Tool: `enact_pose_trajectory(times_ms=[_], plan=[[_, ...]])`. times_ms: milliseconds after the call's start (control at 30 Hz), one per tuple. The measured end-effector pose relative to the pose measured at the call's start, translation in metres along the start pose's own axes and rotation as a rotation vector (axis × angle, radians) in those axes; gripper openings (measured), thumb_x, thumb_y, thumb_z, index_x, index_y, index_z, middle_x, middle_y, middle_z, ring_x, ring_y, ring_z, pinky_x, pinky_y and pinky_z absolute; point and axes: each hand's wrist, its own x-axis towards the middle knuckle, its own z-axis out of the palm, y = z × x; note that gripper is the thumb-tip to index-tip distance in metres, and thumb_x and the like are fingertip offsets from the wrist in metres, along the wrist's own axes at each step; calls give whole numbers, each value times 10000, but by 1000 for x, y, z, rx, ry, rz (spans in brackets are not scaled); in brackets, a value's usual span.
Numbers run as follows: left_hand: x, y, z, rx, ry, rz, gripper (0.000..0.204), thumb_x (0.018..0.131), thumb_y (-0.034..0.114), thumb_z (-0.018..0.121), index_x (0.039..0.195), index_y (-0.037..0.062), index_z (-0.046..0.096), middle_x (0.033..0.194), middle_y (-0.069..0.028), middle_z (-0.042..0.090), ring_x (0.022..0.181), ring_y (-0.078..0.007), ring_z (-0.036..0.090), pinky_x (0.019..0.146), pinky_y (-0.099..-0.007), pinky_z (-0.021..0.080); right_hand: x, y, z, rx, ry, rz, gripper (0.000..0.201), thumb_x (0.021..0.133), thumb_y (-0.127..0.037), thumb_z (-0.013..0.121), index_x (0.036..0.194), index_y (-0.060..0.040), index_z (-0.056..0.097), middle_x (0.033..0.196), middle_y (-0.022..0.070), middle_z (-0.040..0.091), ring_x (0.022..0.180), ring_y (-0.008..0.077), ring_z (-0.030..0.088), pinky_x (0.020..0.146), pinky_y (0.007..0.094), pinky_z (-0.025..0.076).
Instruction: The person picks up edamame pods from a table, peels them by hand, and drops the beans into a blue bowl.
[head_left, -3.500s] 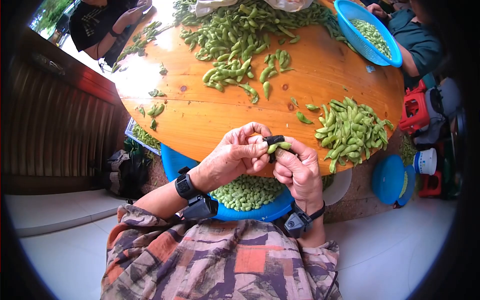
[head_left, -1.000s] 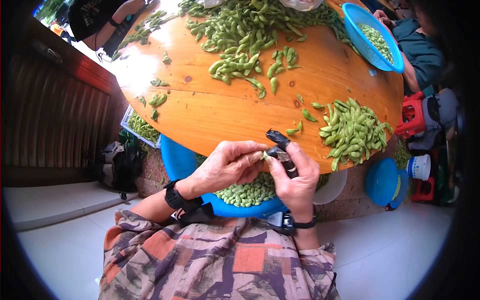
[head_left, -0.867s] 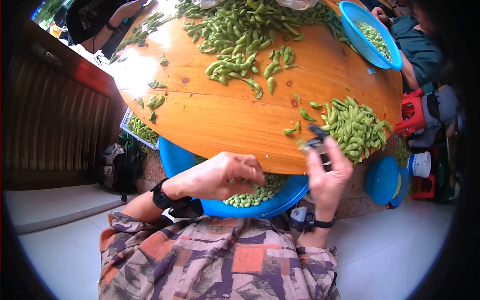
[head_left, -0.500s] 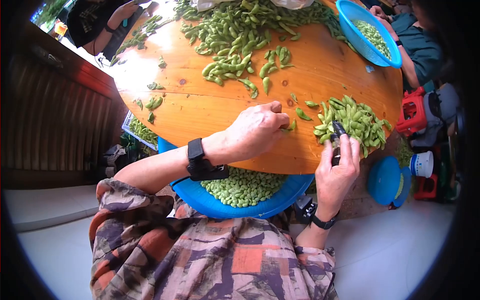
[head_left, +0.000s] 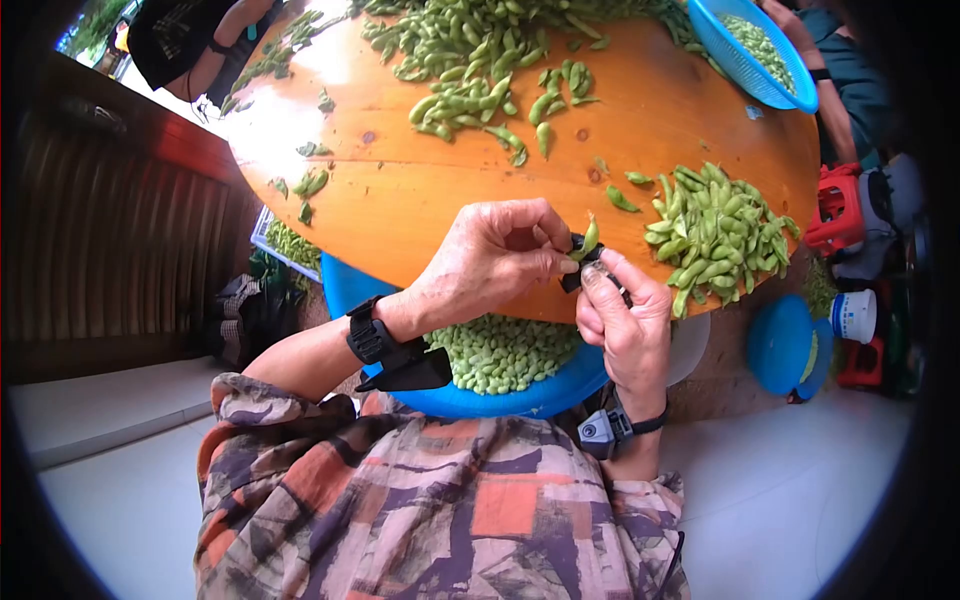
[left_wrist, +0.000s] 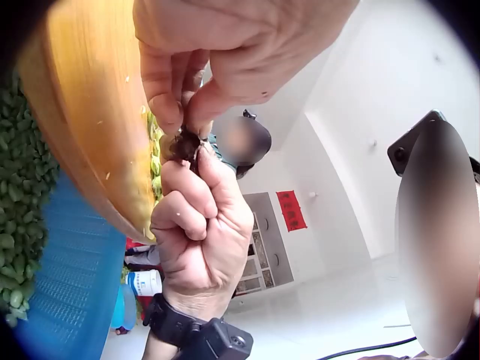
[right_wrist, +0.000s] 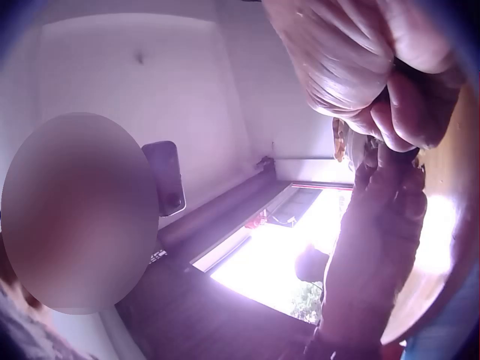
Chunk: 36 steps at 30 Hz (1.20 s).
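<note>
Left hand point(head_left: 490, 260) pinches a green edamame pod point(head_left: 590, 236) at the round wooden table's point(head_left: 420, 215) near edge, right hand point(head_left: 622, 322), fingers curled round a small black tool point(head_left: 575, 275), working it directly above the blue plastic basin point(head_left: 545, 392) of shelled beans, apparently so beans drop in.

Person seen from above: short-sleeved shirt point(head_left: 440, 510) in a patchwork print of orange, grey, purple and cream blocks. Left hand point(head_left: 490, 255) and right hand point(head_left: 625, 330) are bare; each wrist carries a black strap point(head_left: 365, 340) with a small black camera unit point(head_left: 600, 432) mounted on it (the right unit shows a grey face).
</note>
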Motion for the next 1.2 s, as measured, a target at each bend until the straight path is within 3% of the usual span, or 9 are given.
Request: enact_pose_trajectory(times_ms=[200,433,667,700,733,833,933,1133,1200], plan=[[-10,13,0,-252,-15,-243,119,874,44,709,906,53,594,780,17,604,635,-54,547,557,-202,435,4,-2,0,-83,-41,-58,144,954,-19,575,1070,57,611,746,-15,505,553,32,428,450,191,331],[-12,-9,7,-864,-110,-208,206,886,61,693,1043,78,561,813,-10,606,616,-87,555,520,-196,388,9,0,-5,90,-119,22,123,954,-36,570,1040,31,627,711,-35,500,541,22,411,454,189,315],[-17,16,9,-275,-8,-238,284,924,51,653,1188,4,559,875,-25,636,832,-115,646,714,-237,558,-8,-6,13,-303,-25,-98,96,932,2,562,986,49,627,793,-4,530,591,25,488,499,205,391],[-19,17,5,-36,-50,-188,304,932,55,646,1212,-16,552,878,-31,639,863,-112,649,765,-240,568,-9,-7,15,-323,-14,-93,99,926,7,564,986,52,630,791,6,532,597,34,499,507,212,398],[-18,5,-3,457,-83,195,317,939,23,611,1242,-39,542,859,-76,637,790,-134,656,689,-262,557,-9,-6,15,-323,-13,-93,99,926,7,564,986,52,630,791,6,532,597,34,499,507,212,398],[-20,0,-1,627,-38,383,293,927,-39,559,1220,-51,555,868,-136,626,738,-199,652,652,-305,535,-4,5,17,-519,41,-237,119,899,22,579,999,56,633,790,59,558,610,119,556,547,263,440],[-25,-8,8,540,64,390,331,915,-81,493,1239,-50,553,886,-165,610,738,-263,636,669,-327,516,0,16,26,-820,127,-610,165,856,37,603,1017,48,636,850,147,593,697,290,609,627,350,489],[-31,-15,13,284,85,163,382,963,-58,438,1339,-25,498,915,-49,580,790,-84,555,739,-235,496,-2,8,26,-841,120,-598,151,848,57,592,993,54,635,845,138,594,716,253,612,639,328,487],[-38,1,6,264,-127,36,515,945,-44,512,1439,21,380,885,-71,634,789,-141,617,750,-282,527,-6,-5,10,-748,120,-433,139,846,65,577,971,56,637,836,123,601,720,219,608,658,304,482]])
